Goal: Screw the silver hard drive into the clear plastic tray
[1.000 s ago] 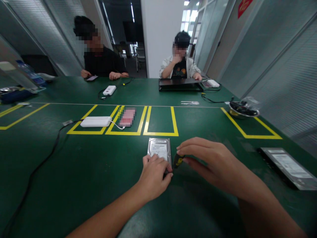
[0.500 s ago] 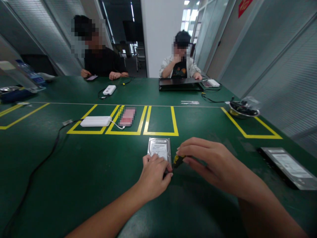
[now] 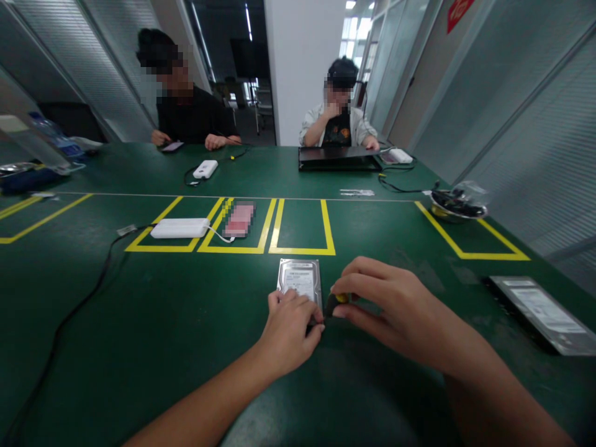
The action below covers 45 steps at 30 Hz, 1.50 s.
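Observation:
A silver hard drive point(image 3: 298, 276) with a white label lies flat on the green table, its near end covered by my left hand point(image 3: 291, 329). The fingers of that hand are bent over the drive, thumb and index finger close together at its near right corner. My right hand point(image 3: 386, 298) grips a short black and yellow screwdriver point(image 3: 338, 302) between thumb and fingers, to the right of the drive. The screwdriver slants down toward the left fingertips; its tip is too small to make out there.
On the right lies a larger drive point(image 3: 542, 310). A metal bowl of cables point(image 3: 459, 208) stands behind it. Farther left are a white power bank point(image 3: 180, 228), a phone point(image 3: 239, 219) and a black cable point(image 3: 93, 292). Two people sit across the table, one at a black laptop-like panel point(image 3: 339, 159).
My right fingers have shifted around the screwdriver handle, with the thumb and index finger closer together on it. The left hand and the drive stay in place.

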Each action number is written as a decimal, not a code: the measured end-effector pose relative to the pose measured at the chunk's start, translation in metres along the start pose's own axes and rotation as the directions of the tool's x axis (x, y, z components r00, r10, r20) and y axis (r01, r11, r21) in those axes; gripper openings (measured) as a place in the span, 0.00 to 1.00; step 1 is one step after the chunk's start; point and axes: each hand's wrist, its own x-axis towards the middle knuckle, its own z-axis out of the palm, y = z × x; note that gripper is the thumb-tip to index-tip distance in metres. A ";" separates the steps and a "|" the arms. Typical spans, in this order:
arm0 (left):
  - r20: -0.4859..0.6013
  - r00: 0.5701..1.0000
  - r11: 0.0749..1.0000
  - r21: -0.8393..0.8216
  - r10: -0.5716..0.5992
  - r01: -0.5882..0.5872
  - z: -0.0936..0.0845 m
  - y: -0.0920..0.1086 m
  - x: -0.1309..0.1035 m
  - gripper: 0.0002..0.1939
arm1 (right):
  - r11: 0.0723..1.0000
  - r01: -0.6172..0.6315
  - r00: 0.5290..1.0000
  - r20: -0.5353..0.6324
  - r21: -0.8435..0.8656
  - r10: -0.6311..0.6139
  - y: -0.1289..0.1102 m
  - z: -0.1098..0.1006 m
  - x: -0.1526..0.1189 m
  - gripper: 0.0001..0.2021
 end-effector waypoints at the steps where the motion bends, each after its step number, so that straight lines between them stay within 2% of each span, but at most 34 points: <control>1: 0.000 1.000 1.000 -0.005 0.002 -0.002 0.000 0.000 0.000 0.04 | 1.000 -0.001 1.000 -0.004 -0.003 0.001 0.000 0.000 0.000 0.04; 10: 0.022 1.000 0.999 -0.029 0.023 -0.022 -0.004 -0.002 0.003 0.04 | 0.994 0.035 0.999 0.005 0.106 -0.036 0.001 0.002 -0.004 0.12; 16: 0.010 0.998 0.998 0.008 0.055 -0.055 -0.004 -0.003 0.004 0.04 | 0.995 0.026 1.000 -0.010 0.097 -0.025 0.000 0.004 0.000 0.03; 22: 0.034 0.998 0.998 -0.023 0.060 -0.060 -0.005 -0.003 0.006 0.03 | 0.988 0.093 0.996 -0.027 0.121 -0.091 -0.001 0.004 0.000 0.11; 27: 0.019 0.998 0.998 -0.024 0.062 -0.061 -0.005 -0.003 0.006 0.04 | 0.995 0.050 0.997 -0.059 0.090 -0.045 0.001 0.005 0.001 0.05; 30: 0.020 0.998 0.998 -0.037 0.055 -0.055 -0.006 -0.003 0.006 0.05 | 0.994 0.038 0.998 -0.056 0.101 -0.033 0.002 0.004 0.000 0.07; 33: 0.027 0.998 0.997 -0.050 0.053 -0.052 -0.007 -0.002 0.006 0.04 | 0.992 0.075 0.996 -0.051 0.104 -0.070 0.002 0.003 0.000 0.10; 35: 0.025 0.998 0.997 -0.049 0.053 -0.052 -0.006 -0.002 0.006 0.04 | 0.992 0.094 0.994 -0.066 0.085 -0.089 0.002 0.004 0.000 0.10; 38: 0.017 0.999 0.998 -0.044 0.052 -0.051 -0.005 -0.003 0.006 0.04 | 0.995 0.060 0.995 -0.082 0.079 -0.054 0.002 0.006 0.002 0.09; 42: 0.024 0.998 0.997 -0.047 0.055 -0.054 -0.004 -0.004 0.006 0.04 | 0.997 0.021 0.993 -0.117 0.072 -0.012 0.002 0.009 0.003 0.03; 45: 0.024 0.998 0.997 -0.047 0.055 -0.054 -0.005 -0.003 0.006 0.04 | 0.996 0.028 0.996 -0.092 0.090 -0.020 0.001 0.007 0.002 0.06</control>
